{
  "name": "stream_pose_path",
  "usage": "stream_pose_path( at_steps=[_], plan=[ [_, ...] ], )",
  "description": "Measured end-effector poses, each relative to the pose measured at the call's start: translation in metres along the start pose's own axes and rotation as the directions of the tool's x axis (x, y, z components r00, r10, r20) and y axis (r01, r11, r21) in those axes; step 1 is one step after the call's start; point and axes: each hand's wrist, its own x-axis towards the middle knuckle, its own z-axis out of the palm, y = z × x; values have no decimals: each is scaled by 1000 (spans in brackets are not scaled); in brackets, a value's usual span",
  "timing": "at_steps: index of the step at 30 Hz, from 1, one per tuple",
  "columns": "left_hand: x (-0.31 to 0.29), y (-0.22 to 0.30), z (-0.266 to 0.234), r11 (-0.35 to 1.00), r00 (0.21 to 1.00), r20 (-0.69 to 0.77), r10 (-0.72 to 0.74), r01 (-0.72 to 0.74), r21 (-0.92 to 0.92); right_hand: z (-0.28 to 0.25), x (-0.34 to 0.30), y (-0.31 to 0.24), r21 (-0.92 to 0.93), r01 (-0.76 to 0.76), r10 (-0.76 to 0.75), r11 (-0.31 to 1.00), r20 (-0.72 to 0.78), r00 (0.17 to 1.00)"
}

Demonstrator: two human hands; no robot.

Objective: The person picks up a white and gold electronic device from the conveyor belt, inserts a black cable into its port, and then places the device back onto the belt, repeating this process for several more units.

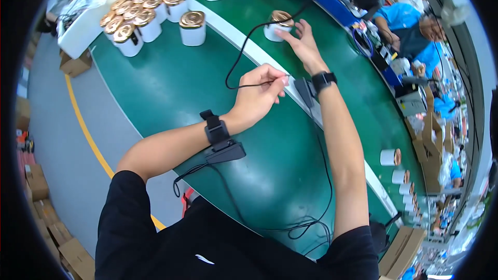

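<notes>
My left hand (261,93) is closed in a pinch on the end of a thin black cable (227,75), above the white rail. From there the cable loops left, then rises past a white cylinder (273,32) with a shiny copper-coloured top toward the upper right. Beside that cylinder is my right hand (306,46), its fingers spread. The thumb is close to the cylinder's side; whether it touches I cannot tell. Both wrists wear black straps with small dark boxes, one a strap box (226,151) at the left wrist, wired to dark leads.
Similar cylinders (128,41) stand grouped at the far left of the green table (171,88), near a white bin (78,36). A white rail (228,31) divides table and green belt. More cylinders (390,157) line the right. Co-workers in blue sit beyond the belt.
</notes>
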Motion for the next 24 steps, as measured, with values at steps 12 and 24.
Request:
stream_pose_path(
  at_steps=[12, 24],
  plan=[
    [2, 2, -16, 979, 985, 29, 168, -170, 110, 12, -96, -5, 764, -236, 146, 601, 185, 972],
    [13, -21, 18, 849, 887, 242, 393, -451, 276, -52, -119, 13, 569, -159, 32, 807, 227, 973]
  ],
)
